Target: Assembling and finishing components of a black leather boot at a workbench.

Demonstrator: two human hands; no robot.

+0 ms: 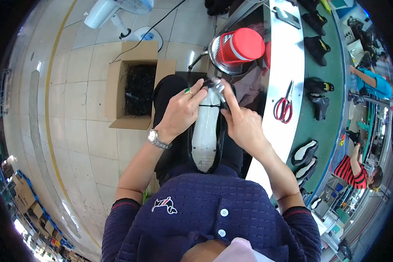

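Observation:
On my lap a black shoe (205, 131) lies upside down, its long white-grey underside facing up and a dark band crossing it near the far end. My left hand (182, 109) is closed at that far end, fingertips pinching the shoe's black edge. Metal pincers (217, 85) are in my right hand (245, 126), their blurred head over the same end, close to my left fingertips. The dark handle runs down into my right fingers. What the jaws grip is too small to make out.
To my left stands an open cardboard box (112, 87) full of black scraps. A red bucket (247, 43) sits on a metal stool ahead. Red-handled scissors (284, 109) lie on the white bench (273, 150). Beyond, a green conveyor (308, 126) carries several black shoes. Two people work farther right.

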